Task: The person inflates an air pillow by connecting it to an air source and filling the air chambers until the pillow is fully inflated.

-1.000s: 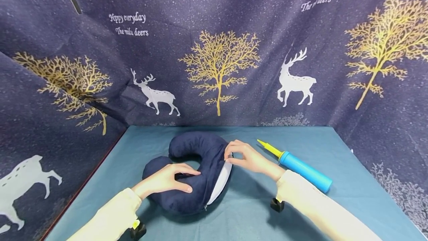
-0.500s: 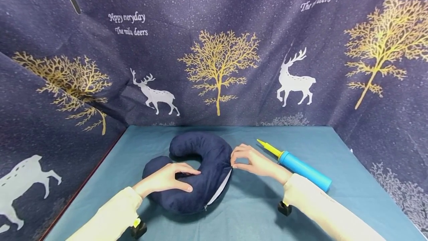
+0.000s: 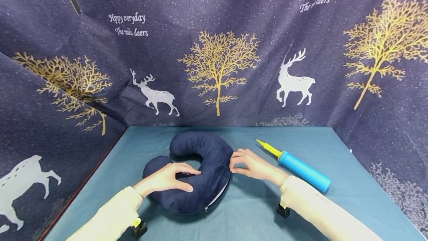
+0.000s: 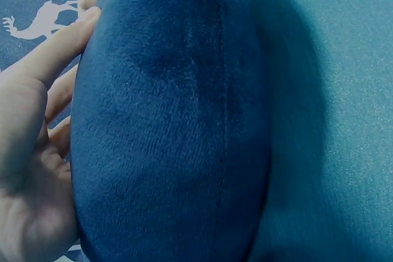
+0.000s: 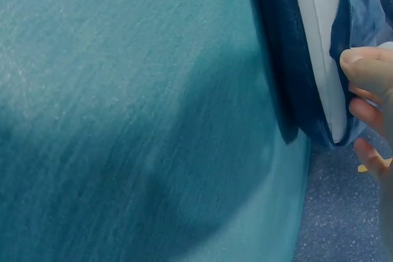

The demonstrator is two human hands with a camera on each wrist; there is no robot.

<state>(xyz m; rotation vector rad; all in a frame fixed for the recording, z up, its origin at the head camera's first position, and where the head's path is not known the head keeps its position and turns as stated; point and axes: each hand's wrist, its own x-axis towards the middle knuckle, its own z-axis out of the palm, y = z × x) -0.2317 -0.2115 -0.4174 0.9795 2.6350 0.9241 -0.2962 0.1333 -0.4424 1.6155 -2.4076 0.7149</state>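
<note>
A navy U-shaped neck pillow point(image 3: 214, 148) lies on the table, with a zipped opening along its right outer curve. White inner material point(image 3: 219, 195) shows through the narrow slit, and a small zip pull point(image 3: 206, 208) hangs at its near end. My left hand point(image 3: 168, 177) rests on the pillow's near arm, fingers fairly straight and thumb spread on top; some fingers are hidden. At the right outer edge my right hand point(image 3: 249, 163) pinches the cover's edge beside the slit. In the right wrist view the thumb and fingers point(image 5: 368, 69) hold this flap, with the white inner point(image 5: 322, 47) exposed.
A blue hand pump point(image 3: 304, 170) with a yellow nozzle lies right of the pillow, close behind the right forearm. Teal cloth covers the table point(image 3: 247, 218). A dark curtain point(image 3: 214, 18) printed with deer and trees encloses the back and sides.
My right hand has moved slightly right and nearer along the pillow's edge. The opening has narrowed, with much less white showing. My left hand stays where it was.
</note>
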